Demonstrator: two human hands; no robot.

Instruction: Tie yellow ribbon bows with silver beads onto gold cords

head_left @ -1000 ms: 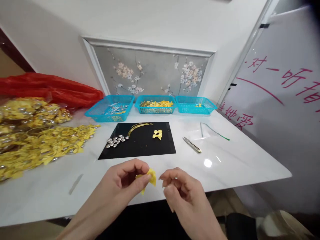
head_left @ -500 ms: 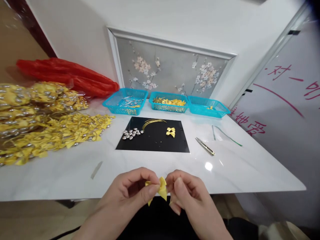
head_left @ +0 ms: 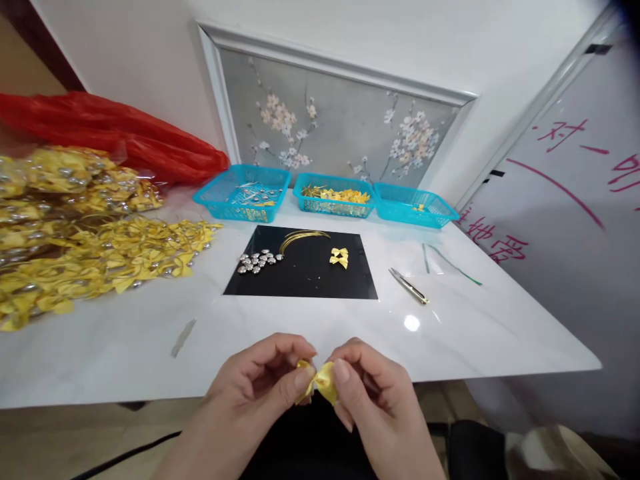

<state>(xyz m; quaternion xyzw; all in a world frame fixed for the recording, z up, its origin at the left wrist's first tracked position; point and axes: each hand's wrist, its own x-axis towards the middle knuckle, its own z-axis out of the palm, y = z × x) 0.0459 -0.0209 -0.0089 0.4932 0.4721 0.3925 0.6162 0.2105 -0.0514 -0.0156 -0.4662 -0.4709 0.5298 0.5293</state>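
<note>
A yellow ribbon bow [head_left: 325, 383] is held in front of the table's near edge. My left hand [head_left: 265, 380] pinches its left side between thumb and fingers, and my right hand [head_left: 369, 383] pinches the right side. Both hands are closed on it, so parts of the bow are hidden. Beyond them lies a black mat [head_left: 295, 280]. On the mat are several silver beads [head_left: 259, 261], a bundle of thin gold wires [head_left: 303, 235] and small yellow bows [head_left: 339, 258].
Thread snips [head_left: 409, 287] lie right of the mat, near a green strip [head_left: 457, 265]. Blue baskets [head_left: 241, 193] line the back, one with yellow bows [head_left: 345, 195]. Bundled yellow bow strings [head_left: 100, 263] and a red bag [head_left: 110, 137] cover the left. A grey strip [head_left: 184, 338] lies front left.
My right hand has moved left and now grips the bow's right side, where it was just apart from it before. The view has shifted slightly.
</note>
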